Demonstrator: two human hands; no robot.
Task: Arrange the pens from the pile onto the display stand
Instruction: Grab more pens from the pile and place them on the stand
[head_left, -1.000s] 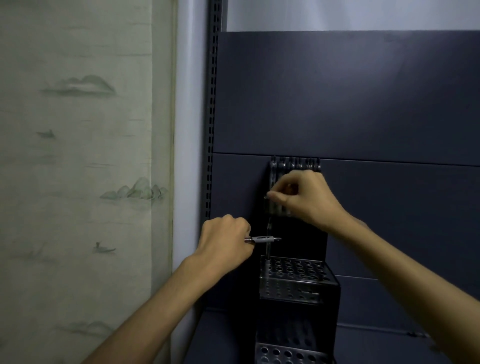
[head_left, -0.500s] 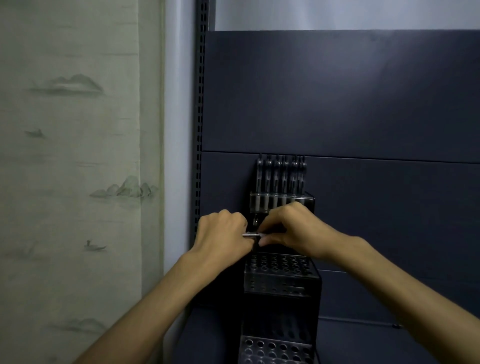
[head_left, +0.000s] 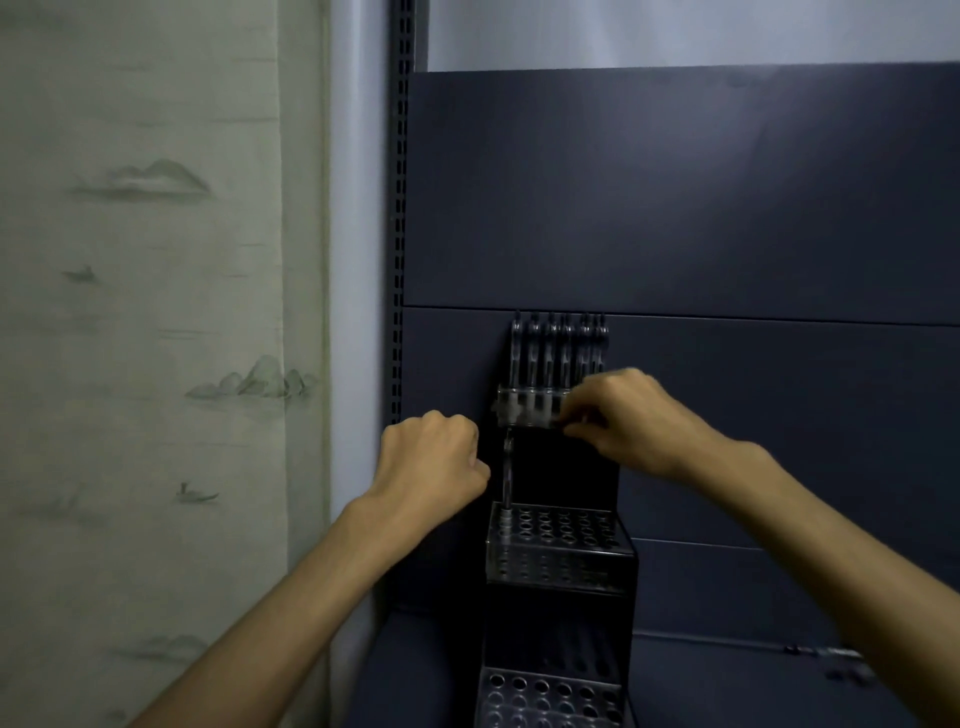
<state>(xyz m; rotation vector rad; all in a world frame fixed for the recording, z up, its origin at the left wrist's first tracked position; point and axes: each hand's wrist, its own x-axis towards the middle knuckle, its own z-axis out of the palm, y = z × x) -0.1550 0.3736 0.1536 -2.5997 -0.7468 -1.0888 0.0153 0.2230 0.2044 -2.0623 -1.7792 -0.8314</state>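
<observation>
A black tiered display stand (head_left: 563, 569) with perforated tops leans against the dark back panel. Several pens (head_left: 558, 351) stand upright in its top tier. One more pen (head_left: 507, 467) stands at the left of the second tier. My right hand (head_left: 631, 418) is raised in front of the top tier and pinches a blurred pen (head_left: 530, 415) that lies roughly level, pointing left. My left hand (head_left: 434, 460) is a closed fist just left of the stand, with nothing visible in it.
A slotted metal upright (head_left: 399, 218) runs along the left edge of the dark shelf panel (head_left: 675, 197). A pale curtain (head_left: 145, 312) hangs further left. A few blurred pens (head_left: 836, 662) lie on the shelf at the lower right.
My right hand dropped from the top tier, took the pen from my left hand, and has lifted it back up to the top tier. My left hand stays in a fist.
</observation>
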